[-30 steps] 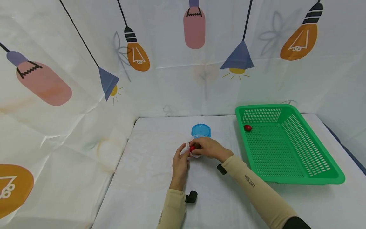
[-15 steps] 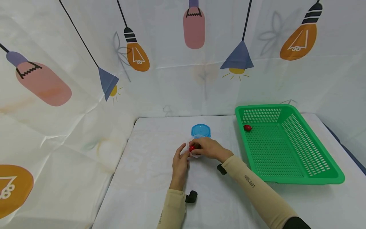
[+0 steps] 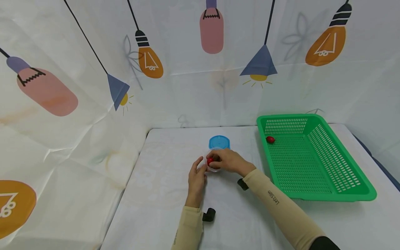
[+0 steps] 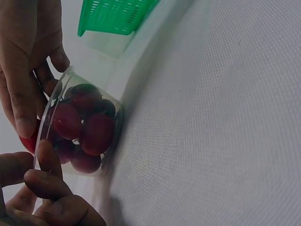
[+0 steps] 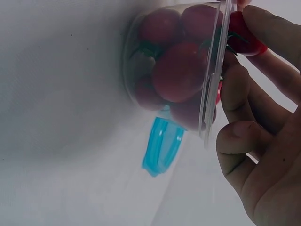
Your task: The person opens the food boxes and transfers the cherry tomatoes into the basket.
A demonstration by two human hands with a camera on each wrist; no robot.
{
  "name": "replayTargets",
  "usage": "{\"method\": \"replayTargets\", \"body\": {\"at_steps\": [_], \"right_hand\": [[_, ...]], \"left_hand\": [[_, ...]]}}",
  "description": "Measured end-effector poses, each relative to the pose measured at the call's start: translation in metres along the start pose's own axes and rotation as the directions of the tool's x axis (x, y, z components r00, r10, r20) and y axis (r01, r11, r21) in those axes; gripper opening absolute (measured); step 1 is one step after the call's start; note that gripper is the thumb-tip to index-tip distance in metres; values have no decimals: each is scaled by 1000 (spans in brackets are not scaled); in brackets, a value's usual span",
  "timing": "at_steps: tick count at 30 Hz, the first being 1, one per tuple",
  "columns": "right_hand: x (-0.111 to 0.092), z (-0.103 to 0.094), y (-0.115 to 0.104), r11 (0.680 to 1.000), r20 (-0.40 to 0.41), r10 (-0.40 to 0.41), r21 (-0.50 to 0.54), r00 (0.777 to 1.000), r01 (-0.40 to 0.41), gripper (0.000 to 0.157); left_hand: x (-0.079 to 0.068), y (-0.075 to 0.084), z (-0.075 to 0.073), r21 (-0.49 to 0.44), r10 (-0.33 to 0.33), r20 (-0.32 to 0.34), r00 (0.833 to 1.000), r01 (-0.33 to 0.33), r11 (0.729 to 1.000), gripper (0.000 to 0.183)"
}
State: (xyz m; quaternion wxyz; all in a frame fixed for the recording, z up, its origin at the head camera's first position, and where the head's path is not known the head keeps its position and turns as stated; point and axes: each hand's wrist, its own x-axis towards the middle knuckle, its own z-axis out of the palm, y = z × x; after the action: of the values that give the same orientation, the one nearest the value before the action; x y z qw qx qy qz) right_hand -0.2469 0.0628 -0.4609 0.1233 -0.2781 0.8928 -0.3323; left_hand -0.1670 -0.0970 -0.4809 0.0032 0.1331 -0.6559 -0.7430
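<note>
A clear plastic container [image 4: 115,125] with several red cherry tomatoes [image 4: 97,133] inside stands on the white-covered table. At its left side, my left hand [image 3: 197,178] holds it near the rim, fingers bent against the wall in the left wrist view. My right hand [image 3: 229,161] is over the container's mouth and pinches one cherry tomato [image 5: 242,35] with a green stem between thumb and finger, at the rim. From the head view, the hands cover most of the container. Just behind it lies a blue lid [image 3: 219,141].
On the right of the table stands a green basket [image 3: 323,198] with perforated sides. One red tomato [image 3: 270,139] lies in its back left corner. A white sheet printed with lamps [image 3: 187,93] hangs behind the table.
Almost nothing differs. My right hand has shifted very slightly with the tomato in its fingers, while my left hand stays at the container.
</note>
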Motion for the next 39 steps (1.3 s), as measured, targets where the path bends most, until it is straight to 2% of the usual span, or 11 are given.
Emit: {"method": "replayTargets", "body": {"at_steps": [4, 10, 15, 23, 32, 39], "right_hand": [[0, -2, 0, 1000, -21, -5, -11, 1000, 5, 30], [-2, -4, -1, 1000, -35, -12, -13, 999, 12, 31], [-2, -4, 0, 1000, -50, -9, -17, 999, 8, 31], [-2, -8, -1, 1000, -77, 7, -15, 997, -8, 32], [-1, -14, -2, 999, -141, -38, -6, 989, 37, 35], [-1, -18, -5, 999, -173, -33, -3, 984, 33, 25]], "left_hand": [[5, -6, -1, 4, -2, 2, 1000, 2, 1000, 44], [22, -30, -2, 3, -2, -15, 1000, 2, 1000, 44], [23, -36, -2, 23, 2, -40, 999, -1, 1000, 42], [21, -32, -2, 13, -2, -24, 1000, 2, 1000, 43], [5, -5, -1, 12, -18, 4, 1000, 18, 1000, 45], [2, -1, 0, 26, -15, 0, 1000, 15, 1000, 44]]}}
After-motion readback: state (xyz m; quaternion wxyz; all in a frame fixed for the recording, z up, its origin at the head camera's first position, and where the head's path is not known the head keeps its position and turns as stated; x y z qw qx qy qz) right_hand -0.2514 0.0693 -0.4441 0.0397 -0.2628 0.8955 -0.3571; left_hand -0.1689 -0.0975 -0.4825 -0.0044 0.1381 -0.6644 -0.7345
